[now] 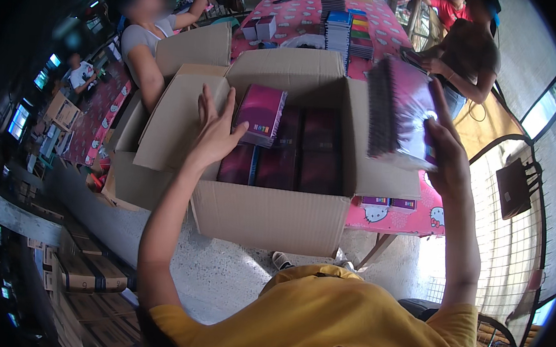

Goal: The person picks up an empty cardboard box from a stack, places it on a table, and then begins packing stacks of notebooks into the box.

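Note:
An open cardboard box [268,215] stands before me with its flaps folded out. Purple notebooks [278,167] fill it in rows of stacks. One spiral-bound notebook stack [262,111] rises higher than the others at the far left. My left hand [220,131] is beside that stack, fingers spread, its thumb at the stack's edge; it grips nothing. To the right of the box, my right hand [448,150] holds up a stack of spiral notebooks [406,111] in shiny clear wrap. Its thumb and fingers clasp the stack's right side.
A long table [289,19] with a pink patterned cover bears more notebook piles [337,32]. Another open carton [123,172] is on the left, near a co-worker [146,48]. A second person [470,55] stands at the right. Stacked cartons [94,273] lie at lower left.

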Action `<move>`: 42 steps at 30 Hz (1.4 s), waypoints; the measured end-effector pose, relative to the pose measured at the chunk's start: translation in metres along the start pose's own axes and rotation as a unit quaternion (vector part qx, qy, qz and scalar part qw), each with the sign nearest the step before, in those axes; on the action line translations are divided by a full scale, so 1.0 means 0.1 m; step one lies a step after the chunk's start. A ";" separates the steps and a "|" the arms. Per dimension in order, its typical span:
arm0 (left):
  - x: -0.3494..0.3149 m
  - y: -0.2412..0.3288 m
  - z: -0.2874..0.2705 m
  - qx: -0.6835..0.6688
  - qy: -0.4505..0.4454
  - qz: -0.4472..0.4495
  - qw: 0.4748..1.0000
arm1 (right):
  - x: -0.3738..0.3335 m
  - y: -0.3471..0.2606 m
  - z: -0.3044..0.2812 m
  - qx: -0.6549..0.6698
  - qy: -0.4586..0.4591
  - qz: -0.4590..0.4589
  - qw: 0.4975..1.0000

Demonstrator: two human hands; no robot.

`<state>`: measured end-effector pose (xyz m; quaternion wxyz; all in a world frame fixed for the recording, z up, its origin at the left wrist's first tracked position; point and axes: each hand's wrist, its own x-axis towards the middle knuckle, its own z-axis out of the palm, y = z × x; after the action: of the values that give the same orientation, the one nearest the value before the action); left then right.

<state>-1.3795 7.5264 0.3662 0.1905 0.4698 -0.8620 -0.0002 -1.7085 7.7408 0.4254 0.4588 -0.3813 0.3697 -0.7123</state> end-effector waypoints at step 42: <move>-1.45 2.76 2.98 -0.389 -0.003 -0.106 0.915 | -0.77 2.17 -3.11 -0.543 0.348 0.281 0.711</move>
<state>-1.6307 7.7448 0.0920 0.3543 0.4474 -0.7394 -0.3571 -1.8798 7.8015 0.0842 0.1909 -0.1687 0.9162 -0.3092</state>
